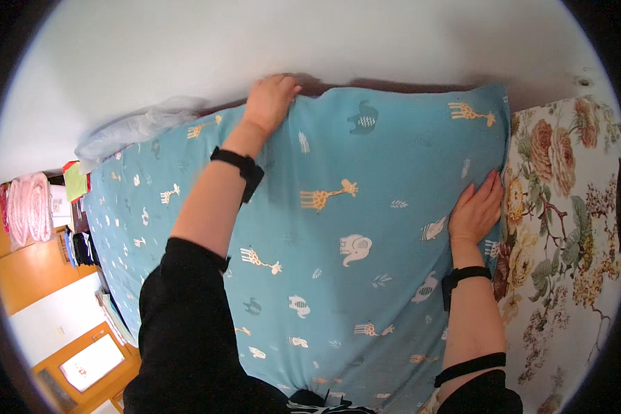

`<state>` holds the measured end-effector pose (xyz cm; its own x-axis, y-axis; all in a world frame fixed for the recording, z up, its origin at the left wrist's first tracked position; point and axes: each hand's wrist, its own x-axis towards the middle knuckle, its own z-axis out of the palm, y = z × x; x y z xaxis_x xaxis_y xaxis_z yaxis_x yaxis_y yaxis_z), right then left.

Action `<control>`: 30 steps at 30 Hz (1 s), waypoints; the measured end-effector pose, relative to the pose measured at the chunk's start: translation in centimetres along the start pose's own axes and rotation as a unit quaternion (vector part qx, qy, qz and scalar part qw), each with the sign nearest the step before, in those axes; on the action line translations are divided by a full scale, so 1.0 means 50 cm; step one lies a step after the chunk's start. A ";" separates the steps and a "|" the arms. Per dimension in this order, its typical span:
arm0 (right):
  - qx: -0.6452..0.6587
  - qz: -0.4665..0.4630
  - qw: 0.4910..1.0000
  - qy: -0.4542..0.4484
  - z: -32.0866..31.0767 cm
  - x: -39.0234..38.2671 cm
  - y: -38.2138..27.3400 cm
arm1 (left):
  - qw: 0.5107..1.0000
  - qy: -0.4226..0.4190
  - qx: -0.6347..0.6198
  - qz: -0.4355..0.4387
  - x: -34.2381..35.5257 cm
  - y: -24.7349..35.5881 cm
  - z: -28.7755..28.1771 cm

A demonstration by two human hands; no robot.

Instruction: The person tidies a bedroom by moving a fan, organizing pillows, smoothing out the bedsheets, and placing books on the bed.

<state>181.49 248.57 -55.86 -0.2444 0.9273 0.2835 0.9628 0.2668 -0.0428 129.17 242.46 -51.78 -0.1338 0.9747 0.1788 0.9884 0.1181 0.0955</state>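
Observation:
A teal bed sheet printed with giraffes, elephants and leaves covers the mattress in front of me. My left hand is at its far edge, against the wall, with fingers bent over the sheet's edge; the fingertips are partly hidden. My right hand lies flat on the sheet near its right edge, fingers extended. Shallow creases run across the cloth, with more folds toward my body. Along the far side, a dark gap shows between sheet and wall.
A white wall borders the far side. Floral fabric lies right of the sheet. Clear plastic is bunched at the far left edge. Beyond the left end are folded pink bedding and an orange wooden door.

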 end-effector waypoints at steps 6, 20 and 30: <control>-0.010 0.006 1.000 -0.016 0.004 -0.008 0.009 | 0.981 -0.004 -0.193 0.016 0.053 0.179 -0.007; 0.005 0.008 1.000 -0.015 0.012 -0.023 0.035 | 0.962 0.151 -0.109 -0.199 -0.349 0.323 -0.114; -0.044 -0.015 0.999 -0.004 -0.005 -0.023 0.031 | 0.885 0.014 0.034 -0.465 -0.832 0.305 -0.065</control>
<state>183.31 247.85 -56.04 -0.2747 0.9212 0.2756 0.9611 0.2715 0.0506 149.57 203.10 -54.60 -0.8916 0.4460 0.0782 0.4528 0.8780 0.1555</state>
